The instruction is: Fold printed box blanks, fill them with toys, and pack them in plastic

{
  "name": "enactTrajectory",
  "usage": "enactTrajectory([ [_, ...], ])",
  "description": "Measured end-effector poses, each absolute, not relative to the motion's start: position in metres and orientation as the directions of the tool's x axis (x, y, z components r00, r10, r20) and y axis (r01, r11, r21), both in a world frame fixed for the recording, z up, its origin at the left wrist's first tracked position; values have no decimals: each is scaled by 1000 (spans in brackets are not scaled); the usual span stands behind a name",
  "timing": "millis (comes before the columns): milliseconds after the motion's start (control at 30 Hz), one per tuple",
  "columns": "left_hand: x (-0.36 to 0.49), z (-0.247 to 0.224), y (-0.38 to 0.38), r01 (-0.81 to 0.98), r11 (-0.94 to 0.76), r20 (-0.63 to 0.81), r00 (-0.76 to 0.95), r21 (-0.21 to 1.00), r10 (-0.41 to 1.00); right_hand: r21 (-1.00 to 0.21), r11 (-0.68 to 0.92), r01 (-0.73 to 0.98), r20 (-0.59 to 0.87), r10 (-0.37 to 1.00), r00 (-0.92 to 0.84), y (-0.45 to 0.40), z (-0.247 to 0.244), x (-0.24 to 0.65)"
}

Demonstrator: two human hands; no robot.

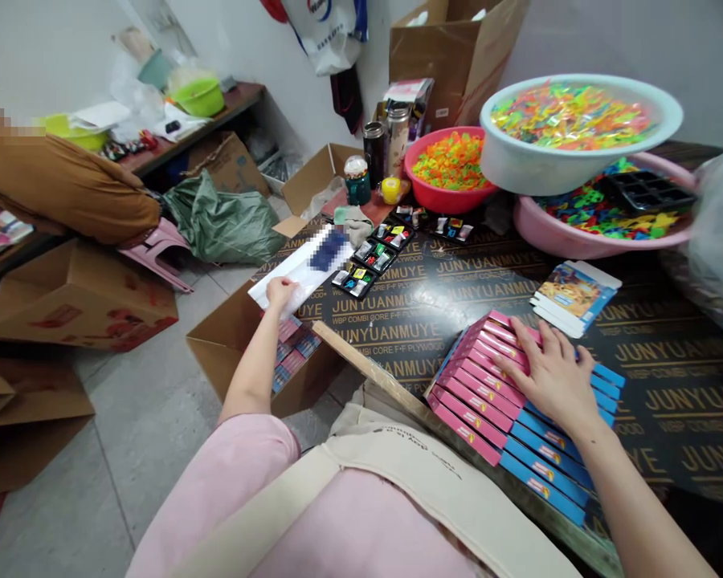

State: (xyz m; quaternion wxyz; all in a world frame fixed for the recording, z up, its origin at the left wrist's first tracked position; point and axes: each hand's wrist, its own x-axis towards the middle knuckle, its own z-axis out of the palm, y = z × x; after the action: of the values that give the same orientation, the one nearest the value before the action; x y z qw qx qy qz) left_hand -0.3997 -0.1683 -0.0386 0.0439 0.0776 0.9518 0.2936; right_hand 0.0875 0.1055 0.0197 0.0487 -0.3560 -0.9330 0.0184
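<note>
My left hand grips the near end of a white sheet or flat packet, held over an open cardboard box that stands on the floor and holds stacked pink and blue packs. My right hand lies flat, fingers spread, on a row of pink and blue flat boxes lined up at the table's near edge. A few flat printed cartons lie just beyond that row.
Black trays with coloured pieces lie mid-table. Basins of bright plastic parts stand at the back: red, white, pink. Bottles stand near them. Cardboard boxes and a green bag crowd the floor; a person in brown sits left.
</note>
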Motion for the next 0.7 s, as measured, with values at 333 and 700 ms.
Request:
enactTrajectory([
  [333,-441,33,-116,375,693,240,-927,616,288,-53,739,671,68,673,-736,104,20,83],
  [700,-466,152,-69,667,347,627,-742,659,236,-76,736,673,75,677,-732,108,15,83],
])
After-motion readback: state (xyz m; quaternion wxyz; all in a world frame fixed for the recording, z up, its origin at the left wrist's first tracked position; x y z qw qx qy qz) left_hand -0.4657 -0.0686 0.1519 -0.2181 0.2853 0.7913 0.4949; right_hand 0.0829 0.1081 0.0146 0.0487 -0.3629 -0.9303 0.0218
